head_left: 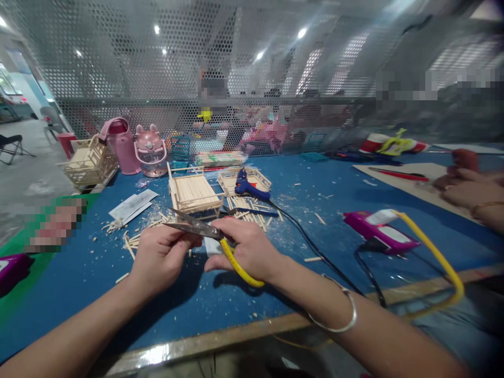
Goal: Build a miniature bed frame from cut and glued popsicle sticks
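Observation:
My right hand (250,249) grips a pair of scissors (228,254) with yellow handles, their dark blades parted and pointing left. Beside the lower blade, my left hand (161,257) is closed in a pinch; whatever its fingertips hold is too small or hidden to make out. Just beyond both hands stands a small bed-like model (195,193) built of pale wooden sticks. Loose sticks (252,207) are scattered to its right and in front. A blue glue gun (252,186) rests over a second stick-built frame (224,181) behind my right hand.
A purple power socket (380,233) with a yellow cable lies at right, near a co-worker's hands (472,186). Along the back are a pink bottle (124,147), a clear-bodied pink jug (151,152) and another stick model (88,163). A perforated metal screen (157,68) closes off the far side.

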`<action>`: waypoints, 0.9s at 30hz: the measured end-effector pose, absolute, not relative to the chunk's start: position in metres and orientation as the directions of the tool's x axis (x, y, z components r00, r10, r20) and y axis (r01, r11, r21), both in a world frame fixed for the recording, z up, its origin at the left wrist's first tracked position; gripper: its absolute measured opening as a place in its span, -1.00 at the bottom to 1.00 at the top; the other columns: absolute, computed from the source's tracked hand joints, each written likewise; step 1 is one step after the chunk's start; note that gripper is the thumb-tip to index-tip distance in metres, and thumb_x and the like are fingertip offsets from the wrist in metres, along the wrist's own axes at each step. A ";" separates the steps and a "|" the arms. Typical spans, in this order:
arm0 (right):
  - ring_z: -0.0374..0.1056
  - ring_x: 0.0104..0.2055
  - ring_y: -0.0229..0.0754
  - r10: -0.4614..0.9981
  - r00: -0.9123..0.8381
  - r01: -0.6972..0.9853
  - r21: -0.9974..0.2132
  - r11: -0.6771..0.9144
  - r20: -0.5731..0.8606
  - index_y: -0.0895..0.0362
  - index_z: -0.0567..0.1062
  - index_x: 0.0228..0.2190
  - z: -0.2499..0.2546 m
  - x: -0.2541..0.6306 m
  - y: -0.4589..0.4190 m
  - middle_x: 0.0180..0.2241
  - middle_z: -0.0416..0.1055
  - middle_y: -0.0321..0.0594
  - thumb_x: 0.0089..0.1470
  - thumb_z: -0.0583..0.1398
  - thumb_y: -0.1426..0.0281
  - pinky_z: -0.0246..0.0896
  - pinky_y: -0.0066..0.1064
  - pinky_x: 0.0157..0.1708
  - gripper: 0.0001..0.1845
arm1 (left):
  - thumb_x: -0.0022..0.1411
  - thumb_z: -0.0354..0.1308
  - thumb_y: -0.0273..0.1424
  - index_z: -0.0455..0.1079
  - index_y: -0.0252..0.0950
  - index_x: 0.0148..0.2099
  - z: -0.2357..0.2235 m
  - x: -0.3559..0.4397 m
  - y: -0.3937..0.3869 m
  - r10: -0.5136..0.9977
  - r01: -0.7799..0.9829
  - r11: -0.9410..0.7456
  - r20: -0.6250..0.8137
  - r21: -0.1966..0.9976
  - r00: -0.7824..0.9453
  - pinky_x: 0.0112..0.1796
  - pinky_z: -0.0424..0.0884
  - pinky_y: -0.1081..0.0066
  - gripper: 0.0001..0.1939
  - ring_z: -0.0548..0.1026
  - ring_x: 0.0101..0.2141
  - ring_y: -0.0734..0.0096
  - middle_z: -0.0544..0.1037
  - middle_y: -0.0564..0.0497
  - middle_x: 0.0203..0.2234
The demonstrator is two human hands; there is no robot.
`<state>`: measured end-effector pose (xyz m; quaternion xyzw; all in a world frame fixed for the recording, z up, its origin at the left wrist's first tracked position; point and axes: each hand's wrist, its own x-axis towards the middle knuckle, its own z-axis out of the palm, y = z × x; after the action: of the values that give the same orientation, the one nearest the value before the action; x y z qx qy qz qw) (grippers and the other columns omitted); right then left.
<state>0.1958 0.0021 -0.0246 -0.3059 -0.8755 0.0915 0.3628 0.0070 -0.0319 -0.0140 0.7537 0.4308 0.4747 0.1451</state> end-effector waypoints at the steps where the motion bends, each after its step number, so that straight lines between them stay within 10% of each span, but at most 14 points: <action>1: 0.33 -0.41 -0.20 0.610 -0.552 0.483 -0.378 0.790 0.568 0.19 0.43 -0.24 -0.023 0.196 0.002 -0.40 0.44 -0.18 -0.29 0.22 -0.13 0.19 -0.42 -0.40 -0.28 | 0.16 0.03 -0.49 0.50 -0.32 -0.42 -0.014 0.007 -0.032 0.795 0.491 -0.581 0.582 0.649 0.172 -0.50 0.38 0.54 -0.77 0.51 -0.55 0.46 0.58 0.03 -0.58; 27: 0.22 -0.35 -0.17 0.592 -0.626 0.430 -0.408 0.805 0.508 0.22 0.40 -0.22 -0.009 0.195 0.000 -0.38 0.32 -0.18 -0.37 0.21 -0.18 0.16 -0.36 -0.38 -0.18 | 0.05 -0.01 -0.64 0.47 -0.33 -0.43 -0.010 0.006 -0.032 0.726 0.497 -0.664 0.642 0.559 0.247 -0.53 0.32 0.60 -0.76 0.48 -0.59 0.55 0.54 0.07 -0.62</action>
<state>0.1954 0.0000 -0.0091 -0.2860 -0.8930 0.1244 0.3243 0.0060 -0.0315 -0.0103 0.7802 0.3917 0.4725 0.1211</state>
